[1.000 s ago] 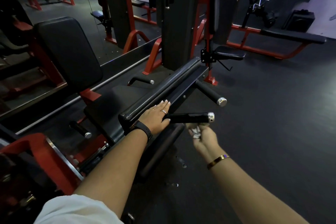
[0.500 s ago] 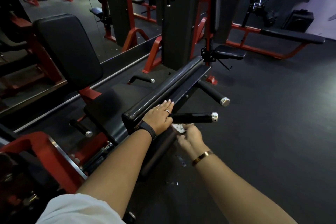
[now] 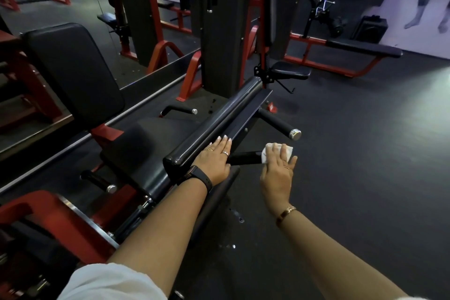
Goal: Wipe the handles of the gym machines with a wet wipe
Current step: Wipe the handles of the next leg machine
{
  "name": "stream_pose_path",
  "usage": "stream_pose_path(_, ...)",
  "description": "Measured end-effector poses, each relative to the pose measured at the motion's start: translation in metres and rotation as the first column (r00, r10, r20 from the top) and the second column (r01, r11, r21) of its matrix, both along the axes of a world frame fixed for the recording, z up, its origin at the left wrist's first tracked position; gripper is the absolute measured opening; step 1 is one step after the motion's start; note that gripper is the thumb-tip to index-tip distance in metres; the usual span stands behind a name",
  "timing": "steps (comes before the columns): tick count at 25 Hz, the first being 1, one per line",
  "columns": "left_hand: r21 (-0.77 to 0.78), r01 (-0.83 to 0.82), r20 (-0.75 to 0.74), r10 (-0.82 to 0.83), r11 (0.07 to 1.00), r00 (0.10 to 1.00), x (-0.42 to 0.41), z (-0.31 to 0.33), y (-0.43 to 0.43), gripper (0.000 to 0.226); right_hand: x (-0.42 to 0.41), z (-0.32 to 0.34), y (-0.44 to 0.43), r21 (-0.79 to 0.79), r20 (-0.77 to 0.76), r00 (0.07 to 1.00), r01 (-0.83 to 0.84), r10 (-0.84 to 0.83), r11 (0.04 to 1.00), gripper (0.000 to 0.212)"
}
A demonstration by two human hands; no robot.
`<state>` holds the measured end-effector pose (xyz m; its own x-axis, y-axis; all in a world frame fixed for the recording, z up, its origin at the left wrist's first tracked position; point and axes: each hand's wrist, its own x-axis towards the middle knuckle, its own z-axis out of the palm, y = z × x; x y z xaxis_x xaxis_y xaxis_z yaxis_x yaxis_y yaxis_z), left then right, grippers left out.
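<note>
My right hand (image 3: 277,168) wraps a white wet wipe (image 3: 276,152) over the outer end of the near black handle (image 3: 244,158), hiding its chrome cap. My left hand (image 3: 215,159) lies flat, fingers straight, on the long black padded bar (image 3: 219,119) of the machine, just left of that handle. A second black handle (image 3: 280,124) with a chrome end cap sticks out farther along the bar, untouched. Two more short handles (image 3: 181,109) (image 3: 98,179) flank the seat.
The machine's black seat and backrest (image 3: 75,68) stand to the left on a red frame (image 3: 43,212). A black weight stack column (image 3: 224,27) rises ahead. A low bench (image 3: 360,47) sits at the far right. Dark rubber floor (image 3: 365,153) spreads to the right.
My right hand came up from under the near handle and now covers its outer end with the wipe. My left hand stayed on the padded bar.
</note>
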<state>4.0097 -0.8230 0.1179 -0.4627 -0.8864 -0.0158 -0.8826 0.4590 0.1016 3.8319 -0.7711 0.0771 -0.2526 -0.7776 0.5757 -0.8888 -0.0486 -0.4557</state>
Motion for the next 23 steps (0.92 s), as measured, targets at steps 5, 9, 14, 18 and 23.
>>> stream_pose_path(5,0.000,0.001,-0.034,-0.001,1.000,0.999,0.002,-0.002,-0.001,0.062,0.042,0.001,-0.008,0.068,-0.313,0.938,-0.130,0.145,0.989,0.045)
stream_pose_path(9,0.000,0.007,-0.041,-0.007,1.000,0.999,0.002,-0.005,-0.001,0.060,0.025,-0.004,-0.002,0.118,-0.459,0.824,-0.314,0.332,0.942,0.047)
stream_pose_path(14,-0.023,-0.034,-0.022,0.033,0.999,0.999,-0.006,-0.001,0.000,0.061,-0.026,0.012,0.008,0.027,-0.068,0.989,-0.131,0.133,0.991,0.044)
stream_pose_path(18,-0.079,0.022,-0.105,-0.030,0.997,0.994,-0.063,0.012,0.012,0.062,-0.043,0.053,0.008,0.163,0.805,0.570,0.052,-0.164,0.985,0.032)
stream_pose_path(23,-0.120,0.110,-0.132,-0.125,0.987,0.983,-0.132,0.021,0.007,0.062,-0.094,0.068,-0.006,0.074,0.928,-0.362,-0.048,-0.087,0.996,0.030)
